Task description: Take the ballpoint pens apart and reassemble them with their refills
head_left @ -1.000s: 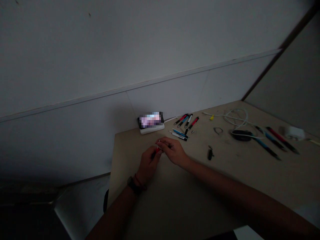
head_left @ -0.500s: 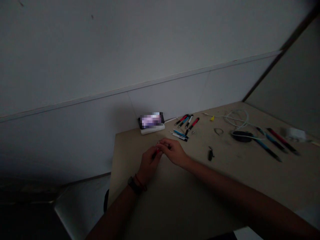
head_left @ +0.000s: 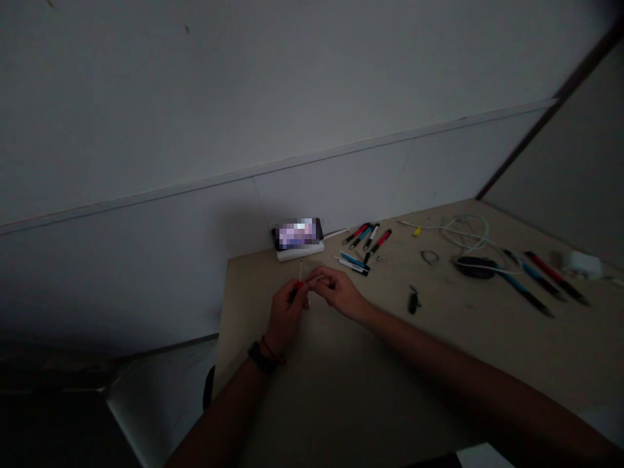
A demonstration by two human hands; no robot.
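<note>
My left hand [head_left: 285, 307] is closed around a red pen barrel [head_left: 299, 284]. A thin pale refill [head_left: 301, 269] sticks up out of the barrel, toward the wall. Just to the right, my right hand [head_left: 340, 292] has its thumb and fingertips pinched together close to the pen, apart from the refill's tip. Whatever lies in that pinch is too small and dark to make out. Beyond the right hand, blue and white pen parts [head_left: 351, 262] lie on the table, with several red, blue and white pens [head_left: 368, 238] behind them.
A phone [head_left: 298, 234] leans at the wall on a white block [head_left: 301, 252]. Rightward lie a small black piece [head_left: 413, 303], a coiled white cable [head_left: 465, 237], a black oval object [head_left: 475, 267], larger-looking pens [head_left: 556, 278] and a white adapter [head_left: 584, 264]. The table [head_left: 336, 390] ends at left.
My hands have drawn slightly apart; the right fingertips have come away from the top of the pen. The pale refill now shows above the red barrel. The view has shifted slightly.
</note>
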